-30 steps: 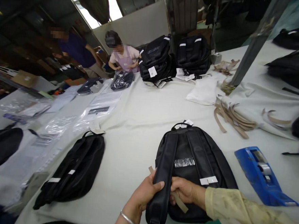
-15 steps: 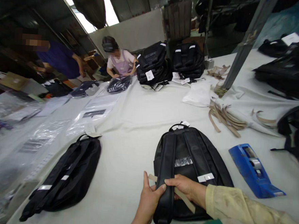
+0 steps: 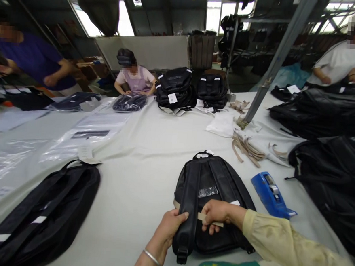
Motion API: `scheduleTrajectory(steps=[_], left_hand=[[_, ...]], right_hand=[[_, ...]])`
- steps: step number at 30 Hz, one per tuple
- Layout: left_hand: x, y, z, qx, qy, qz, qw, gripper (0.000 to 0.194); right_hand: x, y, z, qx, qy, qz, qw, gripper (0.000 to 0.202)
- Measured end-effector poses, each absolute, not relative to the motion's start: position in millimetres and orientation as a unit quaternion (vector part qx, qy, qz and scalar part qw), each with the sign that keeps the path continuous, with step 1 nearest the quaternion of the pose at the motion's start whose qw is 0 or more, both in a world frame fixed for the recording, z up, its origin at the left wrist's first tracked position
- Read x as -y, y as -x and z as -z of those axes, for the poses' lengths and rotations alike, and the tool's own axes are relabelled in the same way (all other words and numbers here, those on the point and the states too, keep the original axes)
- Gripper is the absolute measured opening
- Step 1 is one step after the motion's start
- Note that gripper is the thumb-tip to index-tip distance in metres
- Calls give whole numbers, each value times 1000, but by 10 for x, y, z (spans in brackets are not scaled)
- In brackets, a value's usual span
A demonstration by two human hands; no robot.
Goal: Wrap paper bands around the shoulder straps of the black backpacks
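Observation:
A black backpack (image 3: 222, 180) lies on the white-covered table with its shoulder straps facing up. My left hand (image 3: 171, 226) grips the edge of its left shoulder strap (image 3: 191, 190), thumb on top and the other fingers hidden underneath. My right hand (image 3: 216, 214) is closed on a beige paper strip (image 3: 202, 217), just right of that strap, over the back panel. Part of the strip sticks out beyond my fingers. A white band wraps the right shoulder strap, partly covered by my right wrist.
A blue tape dispenser (image 3: 272, 195) stands right of the backpack. Beige strips (image 3: 249, 149) lie beyond it, near a metal post (image 3: 276, 63). Another black backpack (image 3: 53, 205) is at left. Stacked bags (image 3: 174, 86) and co-workers are across the table; more black bags (image 3: 338, 180) fill the right.
My right hand has moved the strip's end rightward, clear of the left strap. My left hand has shifted onto that strap's edge. The view has turned, showing another person at right.

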State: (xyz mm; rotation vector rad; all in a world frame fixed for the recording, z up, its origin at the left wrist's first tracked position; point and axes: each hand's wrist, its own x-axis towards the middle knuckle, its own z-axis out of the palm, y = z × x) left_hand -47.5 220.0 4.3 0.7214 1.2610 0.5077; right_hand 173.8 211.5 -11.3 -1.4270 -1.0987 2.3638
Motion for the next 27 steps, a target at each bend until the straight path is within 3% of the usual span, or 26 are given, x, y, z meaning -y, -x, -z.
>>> scheduleTrajectory(steps=[2,7,11,16,18,22,27], left_hand=[[-2224,508,-20,-568,-329,-226,720,33],[-2250,531,49,-569,-337,-225,715,30],[-2247,531,54,-566,-345,-226,714,34],[-2245,571,37,-567,-383,-224,694,30],[-2241,589,48,-569,-401,-224,683,23],[-2222,607,86,-562,-421,-223,676,12],[-2187,606,103,-555,-443,-212,672,11]], right_hand=[[-2119,-1827,18,417,537,-728,89,8],[-2299,-1784,-248,468,588,-646,133,4],[-2481,-1573,-478,583,493,-634,124,12],[-2748,-1272,-575,775,357,-521,6,41],[-2862,-1168,-510,817,336,-467,-14,36],[-3045,-1037,-327,880,318,-350,40,18],[-3186,-993,-188,863,266,-426,53,19]])
